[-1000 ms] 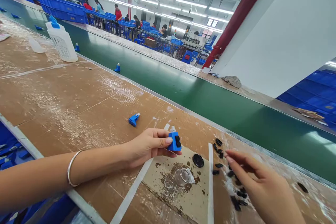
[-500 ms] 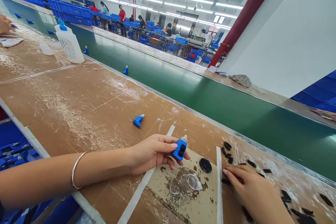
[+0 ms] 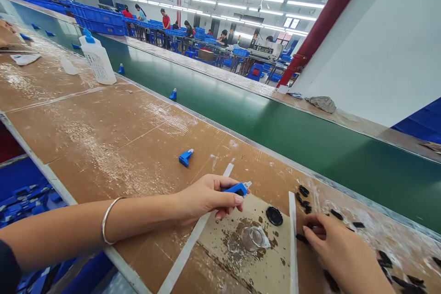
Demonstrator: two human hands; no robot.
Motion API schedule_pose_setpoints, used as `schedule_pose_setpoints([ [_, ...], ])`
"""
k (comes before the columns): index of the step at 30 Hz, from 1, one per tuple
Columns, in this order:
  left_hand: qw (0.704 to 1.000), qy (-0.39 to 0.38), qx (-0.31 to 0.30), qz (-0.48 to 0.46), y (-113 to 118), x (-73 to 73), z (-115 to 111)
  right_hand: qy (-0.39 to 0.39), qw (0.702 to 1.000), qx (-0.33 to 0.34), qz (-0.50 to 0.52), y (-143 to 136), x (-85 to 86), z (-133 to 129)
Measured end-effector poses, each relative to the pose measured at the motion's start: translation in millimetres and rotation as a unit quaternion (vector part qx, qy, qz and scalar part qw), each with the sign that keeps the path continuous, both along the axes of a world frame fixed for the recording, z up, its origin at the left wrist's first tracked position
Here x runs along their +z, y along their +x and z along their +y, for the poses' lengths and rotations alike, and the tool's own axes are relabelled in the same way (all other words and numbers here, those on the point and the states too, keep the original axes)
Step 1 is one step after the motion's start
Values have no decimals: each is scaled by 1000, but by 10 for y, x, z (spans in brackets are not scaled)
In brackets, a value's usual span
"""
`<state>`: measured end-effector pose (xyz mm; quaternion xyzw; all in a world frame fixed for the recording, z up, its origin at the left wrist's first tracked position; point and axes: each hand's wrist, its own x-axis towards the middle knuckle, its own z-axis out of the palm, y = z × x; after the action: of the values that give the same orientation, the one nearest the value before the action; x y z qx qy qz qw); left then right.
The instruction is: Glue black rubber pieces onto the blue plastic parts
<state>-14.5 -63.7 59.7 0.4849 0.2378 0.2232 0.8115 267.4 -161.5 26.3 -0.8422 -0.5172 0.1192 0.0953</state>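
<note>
My left hand (image 3: 206,197) pinches a small blue plastic part (image 3: 237,188) with a white tip, held flat just above a stained cardboard pad (image 3: 251,257). On the pad sit a round black cap (image 3: 274,215) and a clear blob of glue (image 3: 253,238). My right hand (image 3: 339,250) rests on the table right of the pad, its fingertips on small black pieces (image 3: 305,193) scattered there. Whether a piece is pinched between those fingers I cannot tell.
Another blue part (image 3: 186,157) lies on the taped brown table. A white glue bottle (image 3: 98,59) stands far left by the green conveyor belt (image 3: 275,124), which carries a blue part (image 3: 173,94). Blue bins (image 3: 27,197) lie below the table edge. People work far behind.
My left hand has turned the blue part from upright to flat and lowered it slightly. My right hand has come down onto the black pieces beside the pad.
</note>
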Motion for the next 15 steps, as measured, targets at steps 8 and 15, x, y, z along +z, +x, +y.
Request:
schedule_pose_setpoints([
  [8, 991, 105, 83, 16, -72, 6, 296, 119, 968, 90, 203, -271, 169, -88],
  [15, 963, 128, 234, 28, -204, 67, 657, 209, 921, 243, 224, -777, 274, -233],
])
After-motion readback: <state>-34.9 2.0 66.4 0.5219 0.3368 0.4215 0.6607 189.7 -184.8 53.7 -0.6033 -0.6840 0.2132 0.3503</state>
